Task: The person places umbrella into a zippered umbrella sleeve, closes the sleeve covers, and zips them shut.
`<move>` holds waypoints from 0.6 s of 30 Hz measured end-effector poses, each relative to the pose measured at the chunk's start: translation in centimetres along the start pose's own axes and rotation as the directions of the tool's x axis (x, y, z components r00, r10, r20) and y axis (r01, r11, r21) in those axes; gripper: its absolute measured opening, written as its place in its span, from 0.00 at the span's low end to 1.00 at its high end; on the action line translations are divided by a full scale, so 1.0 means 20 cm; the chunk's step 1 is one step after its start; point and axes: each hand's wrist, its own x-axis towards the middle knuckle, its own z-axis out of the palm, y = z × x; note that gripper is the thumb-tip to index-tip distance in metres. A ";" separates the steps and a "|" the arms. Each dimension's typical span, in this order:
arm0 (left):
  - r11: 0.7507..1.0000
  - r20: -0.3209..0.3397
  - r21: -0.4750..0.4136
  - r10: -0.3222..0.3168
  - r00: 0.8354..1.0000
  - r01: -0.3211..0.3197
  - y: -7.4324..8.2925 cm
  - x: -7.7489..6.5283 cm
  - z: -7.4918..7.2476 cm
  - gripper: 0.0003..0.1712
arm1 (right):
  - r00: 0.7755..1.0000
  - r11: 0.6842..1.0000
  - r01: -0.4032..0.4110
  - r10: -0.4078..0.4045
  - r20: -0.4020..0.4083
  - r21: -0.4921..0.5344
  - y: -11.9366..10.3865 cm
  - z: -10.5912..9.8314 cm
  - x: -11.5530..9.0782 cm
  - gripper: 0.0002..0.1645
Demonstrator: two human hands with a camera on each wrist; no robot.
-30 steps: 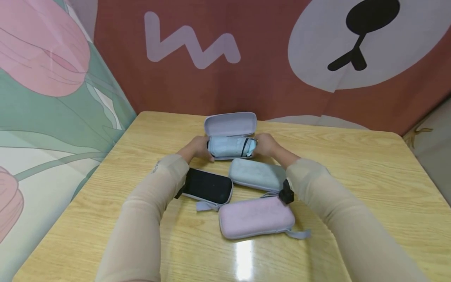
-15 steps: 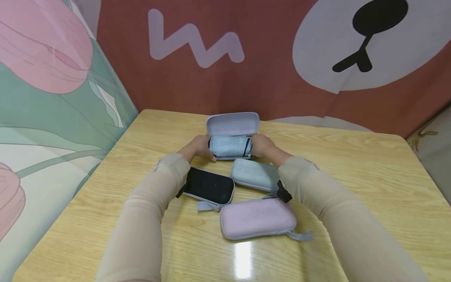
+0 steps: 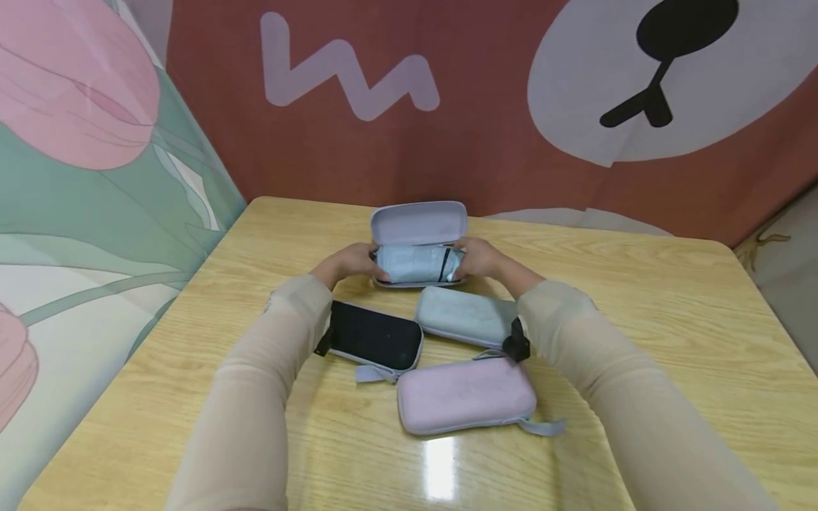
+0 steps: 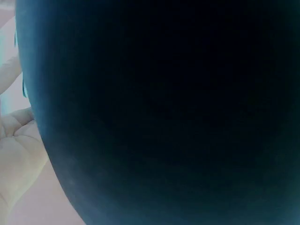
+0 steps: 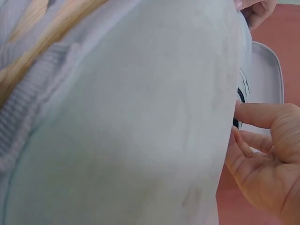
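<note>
At the far middle of the table, in the head view, a grey-lilac zip case (image 3: 418, 222) stands with its lid raised. A light blue folded umbrella (image 3: 412, 264) with a dark band lies in its lower half. My left hand (image 3: 353, 262) holds the umbrella's left end, thumb at its front. At the other end my right hand (image 3: 481, 257) pinches it; in the right wrist view that hand's fingers (image 5: 262, 115) bend in at the end. A black case (image 4: 187, 112) nearly fills the left wrist view, and a pale green case (image 5: 136, 117) hides much of the right one.
Nearer than the open case lie the black case (image 3: 377, 338), the pale green case (image 3: 466, 316) and a pink case (image 3: 466, 395) with a grey strap. A printed curtain (image 3: 473, 156) stands behind the wooden table (image 3: 664, 341).
Both hands have shifted slightly about the umbrella's ends, and the left thumb now shows on its front. The umbrella stays in the case. The closed cases have not moved.
</note>
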 end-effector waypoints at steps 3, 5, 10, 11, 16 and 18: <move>0.999 -0.004 -0.028 -0.018 1.000 0.017 0.00 0.00 0.00 0.50 | 0.999 1.000 -0.028 0.028 -0.020 -0.001 -0.01 0.00 0.00 0.35; 0.999 -0.008 -0.030 -0.026 1.000 0.026 0.00 0.00 0.00 0.50 | 1.000 1.000 0.017 -0.017 -0.020 0.007 0.02 0.01 0.02 0.32; 0.997 -0.011 -0.056 -0.051 0.999 0.050 0.00 0.00 0.00 0.47 | 0.990 0.980 0.123 -0.133 -0.053 -0.157 0.18 0.04 0.17 0.37; 0.996 -0.011 -0.070 -0.057 0.998 0.056 0.00 0.00 0.00 0.45 | 0.989 0.971 0.114 -0.131 -0.071 -0.209 0.19 0.05 0.19 0.39; 0.975 -0.059 -0.205 -0.104 0.993 0.090 0.01 0.00 -0.01 0.48 | 0.989 0.966 -0.009 -0.030 -0.144 -0.259 0.07 0.04 0.08 0.47; 0.959 -0.085 -0.270 -0.113 0.990 0.086 0.02 0.00 -0.02 0.49 | 0.986 0.978 -0.037 0.002 -0.165 -0.205 0.03 0.03 0.04 0.55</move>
